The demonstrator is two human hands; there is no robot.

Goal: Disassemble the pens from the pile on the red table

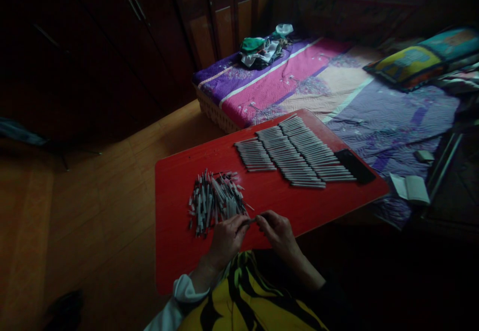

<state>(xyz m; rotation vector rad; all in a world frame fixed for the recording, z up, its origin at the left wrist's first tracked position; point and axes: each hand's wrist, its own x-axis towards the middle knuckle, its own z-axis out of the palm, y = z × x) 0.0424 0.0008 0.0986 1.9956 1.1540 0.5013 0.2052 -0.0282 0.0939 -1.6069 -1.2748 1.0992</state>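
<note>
Room to pass runs along the red tabletop point(264, 191) between the loose pile of slim pieces point(219, 197) and the neat rows of sticks point(295, 156), with a flat dark object point(355, 165) barring the rows' right side.

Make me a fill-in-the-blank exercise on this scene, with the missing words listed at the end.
1. The left hand and right hand hold a thin piece at a table whose colour is ____.
2. The neatly laid sticks form ____ columns.
3. In the picture, the loose pile lies to the ____ of those columns.
4. The pillow rests on the ____.

Missing words: red; three; left; bed.
</note>
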